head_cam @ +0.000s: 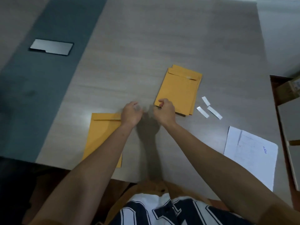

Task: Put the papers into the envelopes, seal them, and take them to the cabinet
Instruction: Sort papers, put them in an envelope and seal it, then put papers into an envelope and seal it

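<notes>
Hands meet above a grey wood-grain table [162, 46] as a person works through a batch of manila envelopes. The left hand [130, 113] and right hand [165, 112] hover close together, fingers curled and pinched, with a faint, blurred strip stretched between them; it looks like a backing strip from an adhesive flap, though the blur leaves that uncertain. Neither hand grips an envelope or a sheet.

One single envelope [101, 137] lies flat under the left forearm, its flap folded down at the far end. A stack of envelopes [178, 90] sits just beyond the right hand, flaps also at the far end, the edges slightly fanned. Three white strips [209, 108] lie scattered beside the stack, apparently discarded liners. Loose white papers [250, 153] rest at the table's right near corner, well apart from the envelopes. A flat silver plate [52, 47] is set into the dark band far to the left. No cabinet can be picked out with certainty.

Sealing appears to be the step in hand. To do it well, the freed strip is best dropped with the other three, clear of the envelopes, so that it cannot stick to a flap. The flap on the near envelope should then be pressed along its whole length, from one corner to the other, with the other hand pinning the body flat. Papers still on the table suggest more filling lies ahead.
</notes>
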